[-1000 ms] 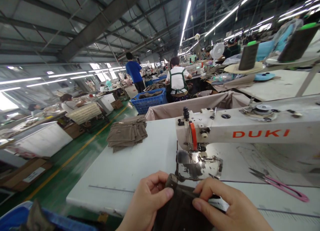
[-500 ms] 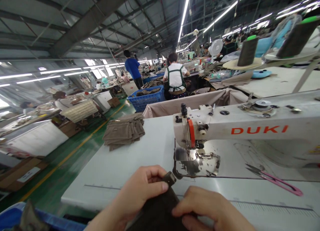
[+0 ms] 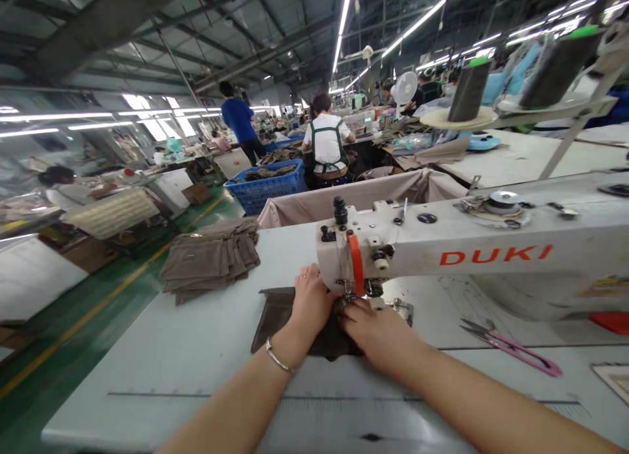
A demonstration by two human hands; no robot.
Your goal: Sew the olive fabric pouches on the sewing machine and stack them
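A dark brown fabric piece (image 3: 274, 314) lies flat on the white sewing table (image 3: 196, 362), its right part under the head of the white DUKI sewing machine (image 3: 442, 244). My left hand (image 3: 310, 301), a bangle on its wrist, rests flat on the fabric with fingers stretched toward the needle area. My right hand (image 3: 376, 328) is just right of it, with its fingertips pinched on the fabric's edge below the presser foot. The needle itself is hidden by both hands.
A stack of tan fabric pieces (image 3: 209, 261) lies at the table's far left. Pink thread snips (image 3: 514, 348) lie to the right. Thread cones (image 3: 468, 90) stand behind the machine. Other people work ahead near a blue crate (image 3: 263, 187). A green aisle runs on the left.
Both hands have moved forward from the table's near edge, carrying the dark fabric to the machine. It now lies spread flat under the presser foot. The camera has tilted down and closer.
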